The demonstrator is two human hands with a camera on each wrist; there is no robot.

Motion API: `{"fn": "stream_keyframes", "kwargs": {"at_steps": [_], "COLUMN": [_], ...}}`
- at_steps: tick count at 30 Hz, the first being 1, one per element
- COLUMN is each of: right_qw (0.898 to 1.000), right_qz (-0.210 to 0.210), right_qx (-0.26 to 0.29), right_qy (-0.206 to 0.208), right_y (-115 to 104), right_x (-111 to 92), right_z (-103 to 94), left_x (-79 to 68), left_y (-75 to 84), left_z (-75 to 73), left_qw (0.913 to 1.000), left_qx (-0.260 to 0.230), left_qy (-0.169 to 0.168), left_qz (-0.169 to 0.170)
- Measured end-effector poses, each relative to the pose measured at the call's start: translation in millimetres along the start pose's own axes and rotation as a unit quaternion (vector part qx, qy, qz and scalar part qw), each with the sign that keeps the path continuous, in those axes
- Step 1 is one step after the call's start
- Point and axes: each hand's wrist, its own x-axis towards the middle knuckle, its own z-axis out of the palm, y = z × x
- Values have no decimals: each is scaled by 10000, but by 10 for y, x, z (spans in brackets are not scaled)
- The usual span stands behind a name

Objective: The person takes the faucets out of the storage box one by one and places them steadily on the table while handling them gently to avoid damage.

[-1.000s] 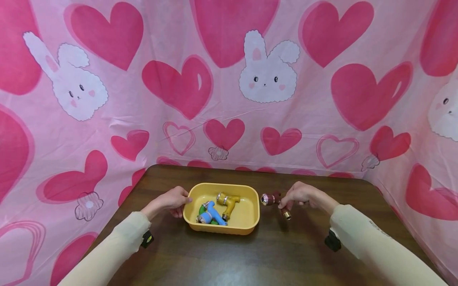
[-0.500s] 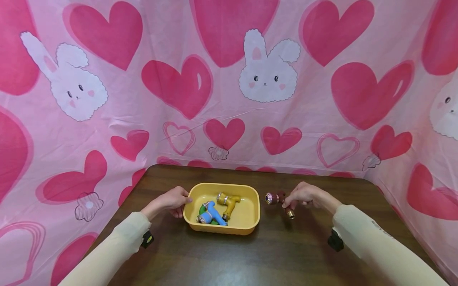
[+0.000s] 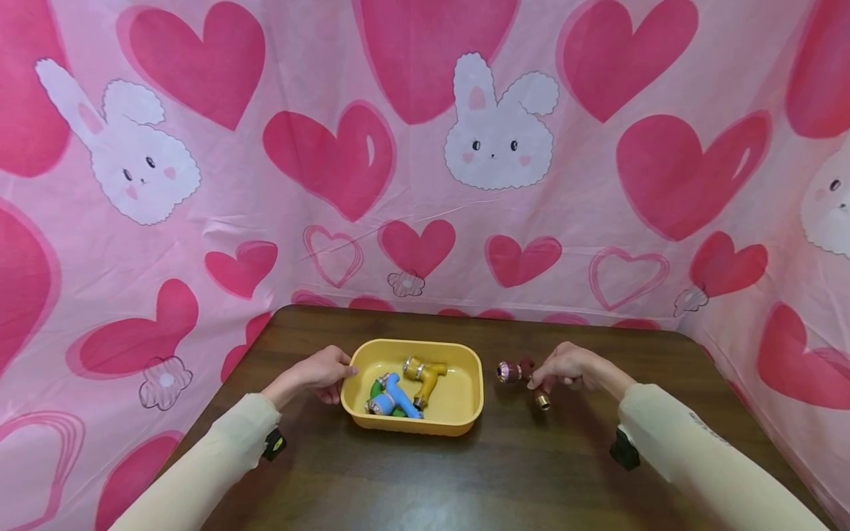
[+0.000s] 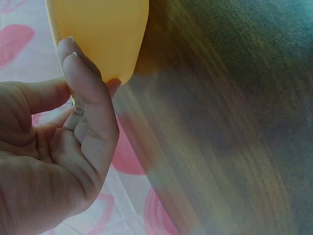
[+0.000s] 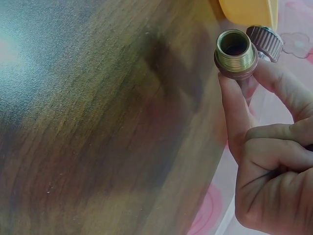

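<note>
Maroon tap (image 3: 513, 372), right hand (image 3: 568, 364) pinching it, left hand (image 3: 324, 372) gripping tray (image 3: 458, 394)

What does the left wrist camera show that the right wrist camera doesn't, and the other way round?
Only the left wrist view shows the left hand, pinching the edge of the yellow tray.
Only the right wrist view shows the right hand, pinching a reddish-brown fitting with a threaded brass end and a ribbed knob.
Both share part of the tray, the wooden table and the pink printed backdrop.
</note>
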Motion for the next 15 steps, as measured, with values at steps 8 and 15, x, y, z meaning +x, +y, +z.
{"fn": "stream_keyframes", "kwargs": {"at_steps": [8,15], "right_qw": [9999,9997], "right_qz": [6,-9], "right_qx": [108,227], "right_qy": [23,-3], "right_y": [54,69], "right_x": [31,40], "right_z": [-6,-11], "left_x": [10,8], "left_y": [-8,-1], "left_z": [13,8], "left_qw": [10000,9999], "left_qx": [-61,-85], "left_qy": [17,34], "left_qz": [-44,-81]}}
